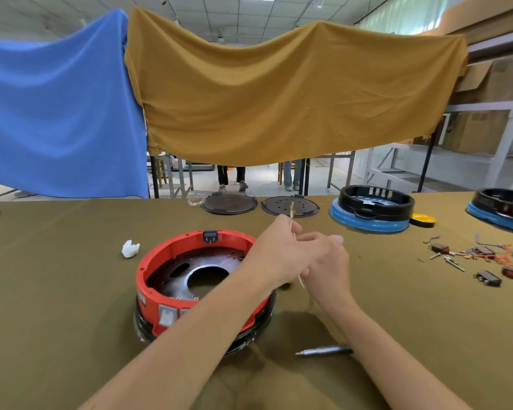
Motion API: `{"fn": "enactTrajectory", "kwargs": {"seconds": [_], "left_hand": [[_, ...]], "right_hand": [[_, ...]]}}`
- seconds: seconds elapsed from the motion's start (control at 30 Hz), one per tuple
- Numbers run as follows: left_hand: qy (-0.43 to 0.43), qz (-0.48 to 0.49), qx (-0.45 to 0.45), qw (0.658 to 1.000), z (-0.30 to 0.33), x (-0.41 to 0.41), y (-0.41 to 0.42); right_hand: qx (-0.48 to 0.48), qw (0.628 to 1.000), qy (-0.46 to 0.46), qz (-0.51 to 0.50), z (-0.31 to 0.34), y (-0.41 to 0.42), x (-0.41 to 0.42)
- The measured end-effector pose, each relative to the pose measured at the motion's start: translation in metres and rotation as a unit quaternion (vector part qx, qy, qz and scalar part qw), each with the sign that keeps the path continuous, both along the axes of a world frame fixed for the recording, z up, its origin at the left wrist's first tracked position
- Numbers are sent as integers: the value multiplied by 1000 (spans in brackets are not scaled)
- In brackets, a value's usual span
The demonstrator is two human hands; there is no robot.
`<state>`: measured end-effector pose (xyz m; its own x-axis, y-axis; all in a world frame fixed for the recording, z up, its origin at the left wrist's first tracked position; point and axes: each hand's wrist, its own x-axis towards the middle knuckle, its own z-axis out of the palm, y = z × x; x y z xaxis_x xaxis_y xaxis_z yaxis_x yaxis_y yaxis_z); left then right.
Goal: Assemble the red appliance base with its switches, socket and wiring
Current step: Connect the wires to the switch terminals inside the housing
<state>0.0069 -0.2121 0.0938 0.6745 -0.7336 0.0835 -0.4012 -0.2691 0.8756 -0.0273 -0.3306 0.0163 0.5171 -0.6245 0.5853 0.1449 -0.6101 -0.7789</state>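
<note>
The red appliance base (160, 267) stands on the olive cloth, ring-shaped with a metal plate inside. A black socket (210, 236) sits in its far wall and a white switch (166, 315) in its near wall. Both hands are raised just right of the base, close together. My left hand (274, 253) and my right hand (326, 261) pinch a thin yellowish wire (291, 216) that sticks up above the left fingers and hangs down between the hands.
A screwdriver (323, 349) lies near my right forearm. Loose switches, wires and terminals (483, 258) are scattered at right. Two blue-and-black bases (373, 208) (504, 211), yellow tape (423, 219), two dark discs (228, 204) and a white scrap (130, 248) lie farther off.
</note>
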Motion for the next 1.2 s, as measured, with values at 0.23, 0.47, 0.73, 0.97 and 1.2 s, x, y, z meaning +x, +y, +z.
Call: {"fn": "enactTrajectory", "kwargs": {"seconds": [0.23,0.47,0.73,0.97,1.2], "left_hand": [[103,11,-114,988,8,39,29],[263,-108,-105,953,6,76,70],[242,-189,-58,950,5,79,73],[88,-153,17,984,11,76,75],[77,-184,82,976,17,80,89]], "right_hand": [[221,963,-95,120,14,-3,-7],[259,934,-103,225,15,-5,-9],[273,870,-28,410,16,-7,-8],[289,865,-22,411,12,-8,-4],[288,840,25,459,18,-11,-11]]}}
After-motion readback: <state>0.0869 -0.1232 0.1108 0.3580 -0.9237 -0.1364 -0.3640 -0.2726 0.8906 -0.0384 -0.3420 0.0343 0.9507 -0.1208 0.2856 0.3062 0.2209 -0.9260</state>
